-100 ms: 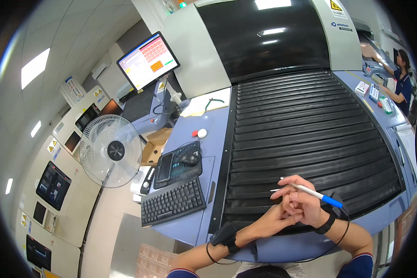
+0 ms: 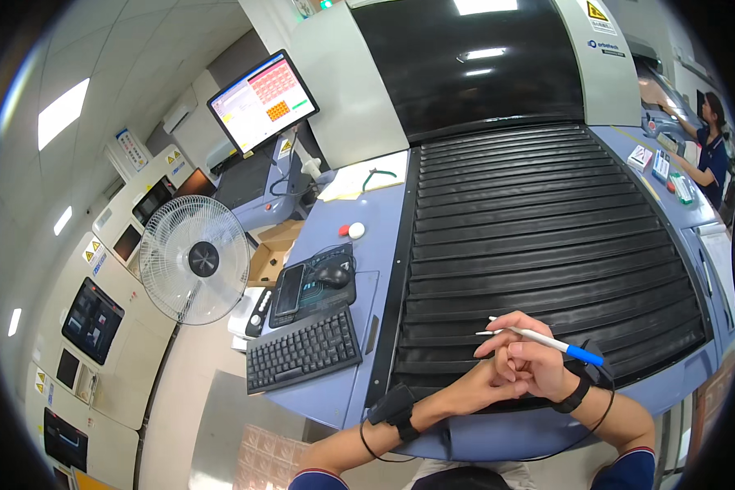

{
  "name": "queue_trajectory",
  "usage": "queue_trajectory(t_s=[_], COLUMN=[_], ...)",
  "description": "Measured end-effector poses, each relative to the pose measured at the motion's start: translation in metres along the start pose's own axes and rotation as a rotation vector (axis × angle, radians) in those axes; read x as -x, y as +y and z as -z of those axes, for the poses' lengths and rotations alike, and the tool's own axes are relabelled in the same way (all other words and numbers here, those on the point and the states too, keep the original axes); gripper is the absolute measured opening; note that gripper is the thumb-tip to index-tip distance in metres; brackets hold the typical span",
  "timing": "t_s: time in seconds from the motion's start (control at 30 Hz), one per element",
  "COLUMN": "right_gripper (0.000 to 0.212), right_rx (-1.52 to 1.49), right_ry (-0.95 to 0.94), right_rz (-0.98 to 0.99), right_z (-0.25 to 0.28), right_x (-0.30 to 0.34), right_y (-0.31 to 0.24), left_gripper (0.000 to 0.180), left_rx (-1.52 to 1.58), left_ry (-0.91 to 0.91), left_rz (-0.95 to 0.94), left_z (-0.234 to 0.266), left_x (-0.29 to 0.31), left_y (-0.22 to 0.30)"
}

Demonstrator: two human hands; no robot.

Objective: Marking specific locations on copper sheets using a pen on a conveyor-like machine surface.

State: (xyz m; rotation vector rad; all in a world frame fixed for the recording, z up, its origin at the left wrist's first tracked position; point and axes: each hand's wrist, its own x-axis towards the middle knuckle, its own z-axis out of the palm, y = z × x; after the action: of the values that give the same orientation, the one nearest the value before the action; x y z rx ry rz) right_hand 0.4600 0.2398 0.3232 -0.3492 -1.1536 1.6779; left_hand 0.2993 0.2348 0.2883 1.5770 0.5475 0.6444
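The pen (image 2: pixel 554 342), white with a blue end, lies slantwise across the fingers of my right hand (image 2: pixel 543 363), its blue end sticking out to the right above my wrist and its thin end pointing left past my fingertips. A second thin tip shows just below that end; I cannot tell whether it belongs to the same tool. My right fingers are partly curled, closed about the pen with little gap. My left hand (image 2: pixel 483 388) touches the right from below, its fingers bent against it and partly hidden, so I cannot tell how far it is closed; I see no tool in it. Both hands are over the near end of the one black ribbed cover (image 2: pixel 523 220). I count two wristbands, one on my left wrist (image 2: pixel 404 426) and one on my right (image 2: pixel 574 397). Left of the cover are one keyboard (image 2: pixel 304 349), one mouse (image 2: pixel 332 274), one phone (image 2: pixel 289 290), two round pieces, red (image 2: pixel 344 230) and white (image 2: pixel 357 230), and one pair of pliers (image 2: pixel 373 176). Beyond stand one monitor (image 2: pixel 263 102) and one fan (image 2: pixel 194 260); one co-worker (image 2: pixel 712 159) is at far right.
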Motion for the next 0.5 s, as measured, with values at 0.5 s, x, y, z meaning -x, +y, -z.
queue_trajectory(t_s=[0.5], right_gripper=[0.042], right_rx=[0.013], right_ry=[-0.032], right_rz=[-0.043], right_z=[0.003], right_x=[0.003], right_y=[0.004], left_gripper=[0.034], left_rx=[-0.006], left_ry=[0.101], left_rz=[-0.039], left_z=[-0.002], left_x=[0.000], left_y=[0.004])
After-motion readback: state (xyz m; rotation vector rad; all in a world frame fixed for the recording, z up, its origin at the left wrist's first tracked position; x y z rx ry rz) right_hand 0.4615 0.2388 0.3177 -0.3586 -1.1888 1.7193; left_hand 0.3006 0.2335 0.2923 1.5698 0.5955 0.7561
